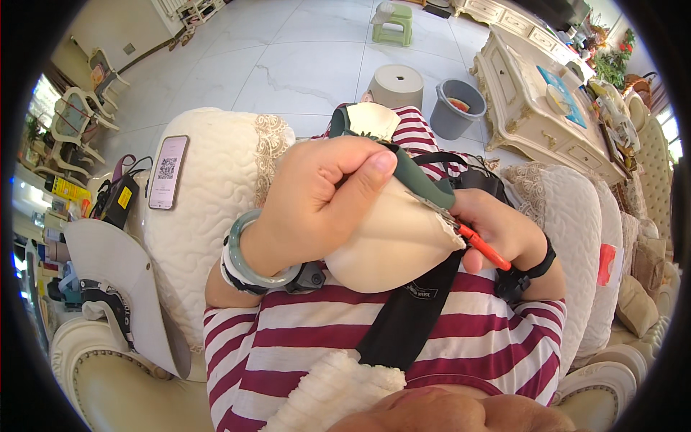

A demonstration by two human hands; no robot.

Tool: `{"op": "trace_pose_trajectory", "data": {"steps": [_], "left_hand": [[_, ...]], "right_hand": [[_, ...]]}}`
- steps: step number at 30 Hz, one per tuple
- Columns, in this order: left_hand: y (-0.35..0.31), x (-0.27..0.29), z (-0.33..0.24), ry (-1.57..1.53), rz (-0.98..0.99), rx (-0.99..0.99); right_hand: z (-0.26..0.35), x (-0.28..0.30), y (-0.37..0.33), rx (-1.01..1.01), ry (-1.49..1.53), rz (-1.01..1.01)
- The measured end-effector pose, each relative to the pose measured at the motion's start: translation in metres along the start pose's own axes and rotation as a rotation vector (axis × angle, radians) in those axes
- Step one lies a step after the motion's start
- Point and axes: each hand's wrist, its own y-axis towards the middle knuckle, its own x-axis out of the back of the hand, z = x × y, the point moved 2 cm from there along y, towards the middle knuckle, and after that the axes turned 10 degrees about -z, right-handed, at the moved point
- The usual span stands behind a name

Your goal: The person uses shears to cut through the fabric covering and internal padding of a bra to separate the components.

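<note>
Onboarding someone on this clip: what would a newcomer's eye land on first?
Dead centre, the left hand clutches a cream fabric piece with green trim, while the right hand works orange-handled scissors at its frayed right edge. Next, the red-and-white striped shirt fills the lower frame. A phone lies on the quilted cream sofa arm at left.

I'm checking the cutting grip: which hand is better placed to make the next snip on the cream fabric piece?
Likely the right hand: it holds the orange-handled scissors, blades at the fabric piece's frayed edge. The left hand is clenched around the piece, steadying it.
</note>
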Motion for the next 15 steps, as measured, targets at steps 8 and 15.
{"op": "trace_pose_trajectory", "data": {"steps": [8,15], "left_hand": [[-0.0034,-0.0004,-0.0054,0.041,-0.087,-0.090],[-0.0046,0.0000,-0.0048,0.019,-0.105,-0.111]], "right_hand": [[0.0005,-0.0045,-0.0009,-0.033,-0.012,-0.009],[-0.0003,-0.0078,-0.0032,-0.030,0.030,-0.056]]}}
